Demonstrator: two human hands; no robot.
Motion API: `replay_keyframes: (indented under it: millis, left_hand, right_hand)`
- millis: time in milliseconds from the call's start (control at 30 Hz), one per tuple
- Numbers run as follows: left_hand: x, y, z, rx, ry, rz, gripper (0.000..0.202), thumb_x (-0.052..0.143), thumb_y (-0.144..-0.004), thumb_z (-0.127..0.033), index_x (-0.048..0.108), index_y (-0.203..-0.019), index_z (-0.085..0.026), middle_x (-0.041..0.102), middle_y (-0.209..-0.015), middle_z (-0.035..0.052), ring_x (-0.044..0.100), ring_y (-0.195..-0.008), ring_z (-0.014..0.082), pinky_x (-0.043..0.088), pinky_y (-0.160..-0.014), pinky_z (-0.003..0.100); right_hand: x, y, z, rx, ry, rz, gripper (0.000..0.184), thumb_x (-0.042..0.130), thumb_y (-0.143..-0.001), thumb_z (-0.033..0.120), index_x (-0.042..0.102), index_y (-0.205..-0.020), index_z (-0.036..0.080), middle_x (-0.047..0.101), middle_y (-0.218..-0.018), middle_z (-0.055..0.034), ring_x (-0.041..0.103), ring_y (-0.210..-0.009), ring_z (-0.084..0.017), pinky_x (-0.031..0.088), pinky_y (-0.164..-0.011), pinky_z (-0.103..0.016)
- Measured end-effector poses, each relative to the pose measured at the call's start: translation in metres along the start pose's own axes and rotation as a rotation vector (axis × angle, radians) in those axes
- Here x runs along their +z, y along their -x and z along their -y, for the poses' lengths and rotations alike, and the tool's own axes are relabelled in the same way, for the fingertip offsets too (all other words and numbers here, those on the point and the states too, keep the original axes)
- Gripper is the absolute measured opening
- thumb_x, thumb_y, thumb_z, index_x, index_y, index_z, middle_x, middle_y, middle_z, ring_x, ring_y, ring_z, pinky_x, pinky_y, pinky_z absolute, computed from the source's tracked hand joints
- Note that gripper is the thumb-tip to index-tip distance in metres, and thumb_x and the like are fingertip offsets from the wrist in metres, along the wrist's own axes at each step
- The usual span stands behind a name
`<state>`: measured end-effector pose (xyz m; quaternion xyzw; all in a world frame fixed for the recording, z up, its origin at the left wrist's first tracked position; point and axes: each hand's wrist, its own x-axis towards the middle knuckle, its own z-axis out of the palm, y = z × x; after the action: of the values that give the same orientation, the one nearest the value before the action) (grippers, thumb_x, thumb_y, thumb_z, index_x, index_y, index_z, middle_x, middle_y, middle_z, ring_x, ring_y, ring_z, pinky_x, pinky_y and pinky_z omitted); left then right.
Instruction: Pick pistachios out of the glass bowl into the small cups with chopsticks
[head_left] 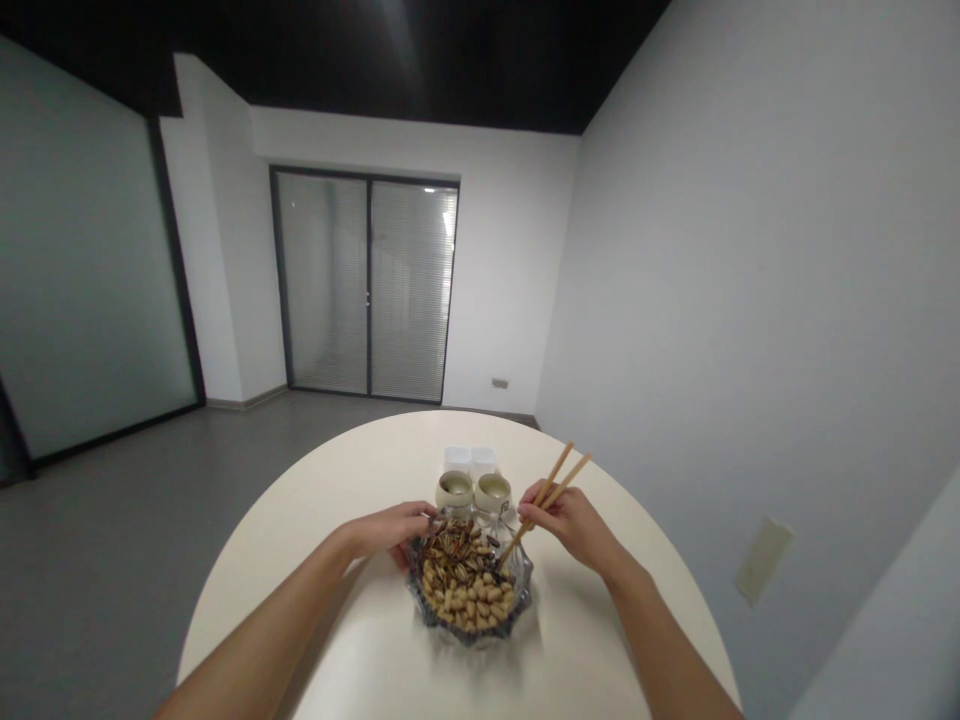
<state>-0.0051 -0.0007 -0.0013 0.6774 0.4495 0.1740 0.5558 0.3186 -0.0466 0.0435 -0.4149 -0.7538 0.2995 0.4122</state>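
Observation:
A clear glass bowl [523, 590] with a scalloped rim stands near me on the table. Inside it, pale nuts that look like pistachios [472, 603] fill the front, and dark striped seeds [454, 542] lie at the back left. My left hand [394, 530] is closed on the bowl's left rim, some fingers hidden behind the glass. Held in my right hand [564, 515] is a pair of wooden chopsticks [556, 480]. Their lower tips reach down into the bowl's right side, among dark pieces; whether they pinch one I cannot tell.
Two small pale cups [454, 492] [493, 494] stand side by side just behind the bowl. Beyond them sit two small white square dishes [470, 460]. Everything rests on a round cream table [337, 490], with a grey wall [750, 300] to the right.

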Motion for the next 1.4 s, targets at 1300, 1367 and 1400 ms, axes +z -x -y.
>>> replay_keyframes:
  millis: [1300, 1367, 1400]
  left_hand:
    - [-0.001, -0.004, 0.002, 0.003, 0.058, 0.011, 0.061, 0.064, -0.069, -0.036, 0.062, -0.127, -0.018, 0.075, -0.11, 0.01, 0.075, -0.083, 0.0266, 0.06, -0.055, 0.03]
    - [-0.001, -0.004, 0.003, 0.005, 0.053, 0.007, 0.06, 0.064, -0.069, -0.036, 0.062, -0.126, -0.018, 0.074, -0.11, 0.0097, 0.075, -0.082, 0.026, 0.059, -0.054, 0.029]
    - [-0.001, -0.004, 0.003, 0.004, 0.048, 0.007, 0.06, 0.063, -0.069, -0.036, 0.062, -0.127, -0.018, 0.074, -0.11, 0.0096, 0.074, -0.082, 0.0255, 0.059, -0.054, 0.028]
  right_hand:
    - [0.034, -0.049, -0.015, -0.142, 0.105, -0.425, 0.041, 0.066, -0.094, 0.063, 0.074, -0.085, 0.024, 0.081, -0.083, -0.0057, 0.077, -0.079, -0.026, 0.061, -0.077, -0.035]
    - [0.031, -0.043, -0.013, -0.15, 0.08, -0.464, 0.042, 0.067, -0.093, 0.064, 0.073, -0.085, 0.023, 0.08, -0.083, -0.0065, 0.077, -0.079, -0.026, 0.062, -0.077, -0.035]
    - [0.029, -0.039, -0.012, -0.149, 0.074, -0.467, 0.043, 0.067, -0.092, 0.065, 0.073, -0.085, 0.023, 0.08, -0.082, -0.0068, 0.077, -0.078, -0.026, 0.062, -0.076, -0.035]
